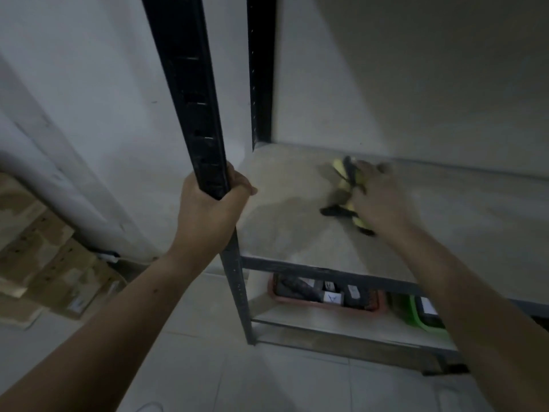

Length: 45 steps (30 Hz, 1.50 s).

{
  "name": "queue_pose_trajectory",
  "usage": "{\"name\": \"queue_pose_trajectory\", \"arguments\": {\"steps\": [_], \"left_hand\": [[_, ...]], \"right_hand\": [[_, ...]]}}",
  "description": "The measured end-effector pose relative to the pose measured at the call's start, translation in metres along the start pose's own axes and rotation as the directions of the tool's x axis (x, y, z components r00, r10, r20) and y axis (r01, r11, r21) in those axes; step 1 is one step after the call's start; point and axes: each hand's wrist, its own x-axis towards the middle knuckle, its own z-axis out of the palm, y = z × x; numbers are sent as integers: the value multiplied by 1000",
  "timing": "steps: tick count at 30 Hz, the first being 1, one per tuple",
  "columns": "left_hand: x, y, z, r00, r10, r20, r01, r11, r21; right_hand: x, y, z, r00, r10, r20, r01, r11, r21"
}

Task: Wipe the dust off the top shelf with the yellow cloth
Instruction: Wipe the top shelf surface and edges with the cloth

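Nearest us, below the front edge of the top shelf, a pink plastic tray (375, 311) of dark boxed items and a green plastic bin (411, 315) sit on the lower board of the rack, well clear of the work; above them our left hand (212, 208) is wrapped fully closed around the dark slotted metal upright (190, 93) at the shelf's front-left corner, which we judge is to steady ourselves and the rack while the other arm reaches in; further on, the pale grey board of the top shelf (285, 221) lies bare of anything but the cloth, with a patch of different tone near the front-left corner, though whether that is dust, damp or shadow we cannot tell; toward the back edge, near the wall, our right hand (378, 199) presses palm-down with fingers curled over the bunched yellow cloth with dark stripes (349, 190), holding it flat to the board so it can drag across the surface; that hand is blurred, so we judge the wiping is under way, with the shelf's right side probably still to cover.
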Motion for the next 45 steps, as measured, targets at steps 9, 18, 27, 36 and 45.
{"name": "queue_pose_trajectory", "arguments": {"steps": [9, 18, 27, 36, 45], "left_hand": [[-1, 4, -1, 999, 27, -18, -26, 999, 27], [-1, -2, -1, 999, -37, 12, 36, 998, 50], [0, -2, 0, 1000, -2, 2, 2, 997, 72], [1, -4, -2, 1000, -10, 28, 9, 998, 62], [1, -2, -2, 1000, -3, 0, 3, 998, 70]], "right_hand": [[-89, -91, 46, 985, -134, 107, 150, 977, -152], [-69, -67, -4, 980, -157, 118, 144, 983, 115], [-68, -112, 66, 884, -414, 218, 373, 905, 206], [-23, -37, -13, 973, -196, 118, 170, 964, 205], [70, -11, 39, 987, 152, -60, -151, 988, 24]]}}
